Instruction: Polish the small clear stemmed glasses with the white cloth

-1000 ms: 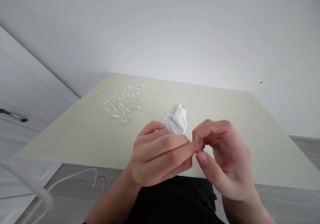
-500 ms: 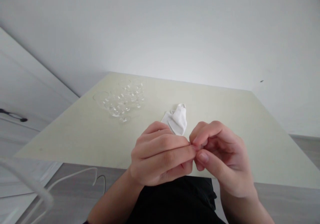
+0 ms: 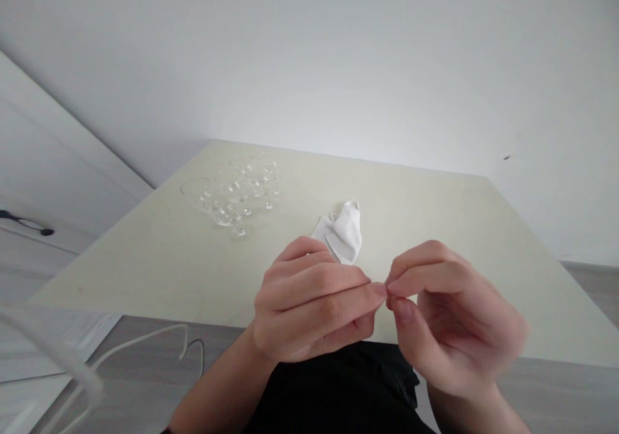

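My left hand (image 3: 316,308) is closed above the near part of the table, its fingers pressed together and its back towards me. Opposite it, my right hand (image 3: 454,315) makes a pinch with thumb and index finger. The two sets of fingertips meet. Whatever lies between them is hidden or too small to name. Just beyond the left hand a crumpled white cloth (image 3: 345,234) rests on the table. Farther left lies a cluster of clear, shiny pieces (image 3: 236,202) with thin transparent loops; their kind is hard to make out.
The pale table (image 3: 145,253) reaches back to a white wall (image 3: 338,66). At left stands a white cabinet (image 3: 48,157) with a dark handle (image 3: 26,222). A pale cable (image 3: 140,338) hangs by the table's near left edge, over the grey floor (image 3: 155,369).
My right hand has shifted right and turned, its thumb and index finger now nearer the left fingertips' end. The left hand has barely moved; the cloth and clear pieces stay put.
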`<state>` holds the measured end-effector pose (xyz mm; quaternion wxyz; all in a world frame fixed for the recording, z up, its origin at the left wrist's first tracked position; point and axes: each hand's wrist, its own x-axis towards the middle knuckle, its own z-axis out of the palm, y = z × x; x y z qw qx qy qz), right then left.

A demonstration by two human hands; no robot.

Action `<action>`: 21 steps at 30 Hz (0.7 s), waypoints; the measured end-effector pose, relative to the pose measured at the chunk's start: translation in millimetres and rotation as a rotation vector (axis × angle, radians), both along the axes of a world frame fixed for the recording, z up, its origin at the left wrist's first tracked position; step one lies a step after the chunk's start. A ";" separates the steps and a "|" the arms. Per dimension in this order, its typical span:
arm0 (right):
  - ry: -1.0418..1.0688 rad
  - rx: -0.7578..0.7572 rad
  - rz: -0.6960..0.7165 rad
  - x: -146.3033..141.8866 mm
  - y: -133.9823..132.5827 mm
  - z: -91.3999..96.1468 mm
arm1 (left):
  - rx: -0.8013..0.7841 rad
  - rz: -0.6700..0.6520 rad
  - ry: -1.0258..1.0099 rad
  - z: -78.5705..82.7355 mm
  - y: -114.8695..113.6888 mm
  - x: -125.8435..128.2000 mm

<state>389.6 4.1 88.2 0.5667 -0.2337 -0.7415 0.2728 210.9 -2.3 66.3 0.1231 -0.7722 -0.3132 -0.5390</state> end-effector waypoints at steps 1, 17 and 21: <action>-0.022 0.047 -0.047 -0.2 -1.4 0.2 | 0.010 -0.010 -0.022 0.5 0.0 0.3; -0.265 0.238 -0.252 4.9 -9.2 6.2 | 0.079 0.022 0.023 16.7 -6.1 -0.6; -0.276 0.257 -0.261 3.6 -7.6 5.6 | 0.053 0.017 0.058 18.6 -8.3 -1.5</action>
